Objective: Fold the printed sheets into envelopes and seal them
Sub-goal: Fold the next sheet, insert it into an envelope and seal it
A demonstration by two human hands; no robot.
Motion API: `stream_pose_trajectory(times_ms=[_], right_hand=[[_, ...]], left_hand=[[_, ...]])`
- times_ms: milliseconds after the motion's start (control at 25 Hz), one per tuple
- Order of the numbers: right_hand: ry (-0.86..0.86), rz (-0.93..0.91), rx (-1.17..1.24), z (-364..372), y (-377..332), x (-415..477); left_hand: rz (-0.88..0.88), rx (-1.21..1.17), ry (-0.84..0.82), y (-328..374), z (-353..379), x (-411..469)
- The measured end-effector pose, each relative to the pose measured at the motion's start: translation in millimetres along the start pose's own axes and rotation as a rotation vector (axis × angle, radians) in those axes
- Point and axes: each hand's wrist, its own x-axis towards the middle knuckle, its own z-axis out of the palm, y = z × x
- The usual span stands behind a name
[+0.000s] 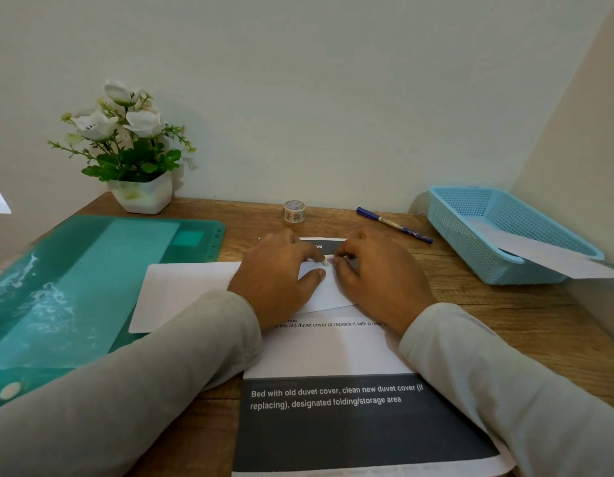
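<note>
Left hand (278, 273), right hand (378, 277) atop smooth envelope (181, 290)

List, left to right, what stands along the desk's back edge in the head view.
Potted white flowers → washi tape roll → blue pen → light blue mesh basket

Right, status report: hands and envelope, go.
Left hand and right hand: fingertips meet at tape bit on envelope; right grip unclear. Envelope lies on sheet. Nothing blocking; roll, pen behind.
</note>
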Motion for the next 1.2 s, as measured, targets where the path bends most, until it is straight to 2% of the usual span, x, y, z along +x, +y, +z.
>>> stream_pose_trajectory(times_ms=[120,280,440,640,960,1200], right_hand=[[0.016,-0.08,-0.074,-1,1,-3],[-0.055,-0.231,-0.099,-8,3,-7],[-0.113,-0.206,-0.089,-10,-2,-7],[-0.101,-0.263,-0.132,-15,-3,-16],[-0.105,-0.184,-0.129,-11,-9,-12],[-0.141,-0.205,-0.125,-21,-7,-23]], left_hand=[[-0.013,-0.098,0.03,-2,0,-1],[-0.039,-0.159,0.059,-1,-1,-1],[-0.049,-0.173,0.046,0,-1,0],[-0.072,-0.167,0.013,5,-5,-2],[-0.044,-0.162,0.045,3,-3,-2],[-0.039,-0.162,0.032,4,-5,-4]])
